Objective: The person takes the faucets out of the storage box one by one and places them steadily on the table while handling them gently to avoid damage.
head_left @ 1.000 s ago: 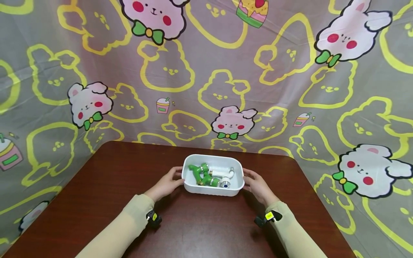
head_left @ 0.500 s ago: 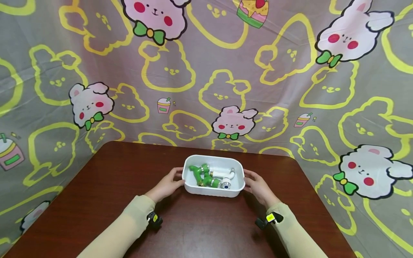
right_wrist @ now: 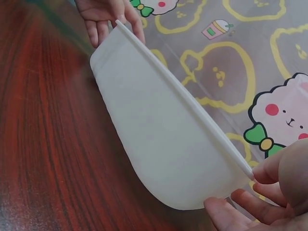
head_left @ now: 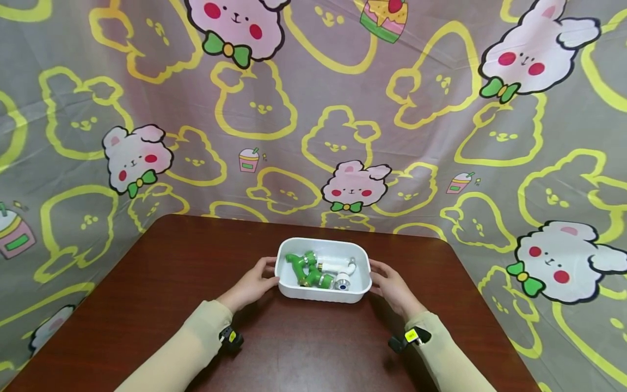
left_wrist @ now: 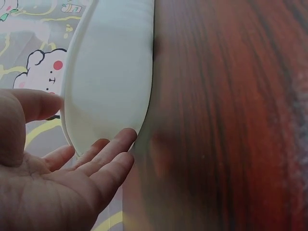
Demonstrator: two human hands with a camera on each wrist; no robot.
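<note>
A white oblong plastic tub [head_left: 323,295] stands lengthwise between my two hands. My left hand [head_left: 251,284] grips its left end; in the left wrist view the thumb meets the rim and the fingers [left_wrist: 113,156] lie along the lower wall. At the other end my right hand [head_left: 395,288] holds the tub likewise, thumb at the rim and fingers [right_wrist: 224,211] against the outer wall. Inside lie a branched green fitting [head_left: 299,269] with metal collars and a white tube-like piece [head_left: 335,265]. A round white-and-silver end [head_left: 342,281] sits near the front wall.
The tub is over a dark reddish-brown wooden table [head_left: 313,343]. A patterned cloth [head_left: 274,109] with rabbits and yellow outlines hangs behind the table and along both sides. Each wrist carries a small black camera [head_left: 232,338] strapped over a sleeve [head_left: 186,348].
The tub has shifted very slightly toward me, both hands moving along with it. Its contents keep nearly the same arrangement.
</note>
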